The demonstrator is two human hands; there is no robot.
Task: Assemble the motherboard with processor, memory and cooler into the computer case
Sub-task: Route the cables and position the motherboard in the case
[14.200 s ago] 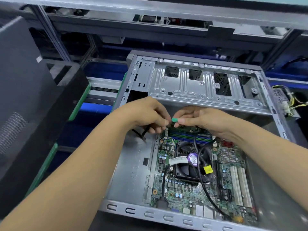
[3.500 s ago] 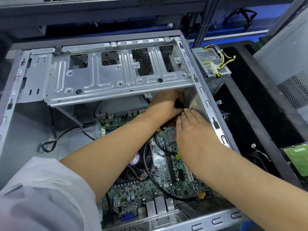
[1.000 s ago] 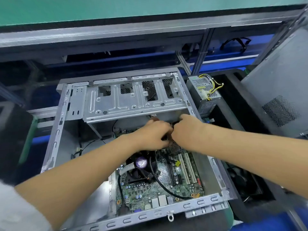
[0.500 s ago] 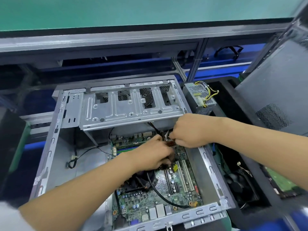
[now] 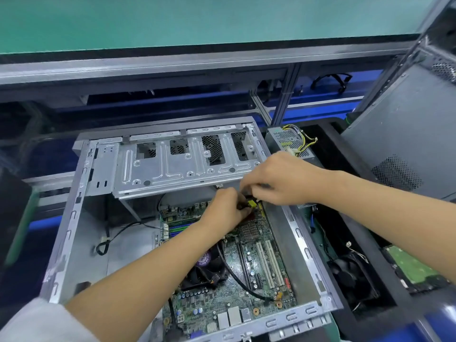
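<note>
I pinch the yellow connector (image 5: 251, 203) between left hand (image 5: 225, 211) and right hand (image 5: 277, 180) fingers; it should go straight down on the motherboard (image 5: 249, 262) header, I think.

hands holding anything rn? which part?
Both hands meet at a small yellow connector over the motherboard's far right corner. The left hand and right hand pinch around it; whether they grip the plug or its cable can't be told.

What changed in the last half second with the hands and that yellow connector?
The left hand rose to meet the right hand; the yellow connector, earlier lower on the board, is now between their fingertips. Motherboard, cooler and case look unchanged.
</note>
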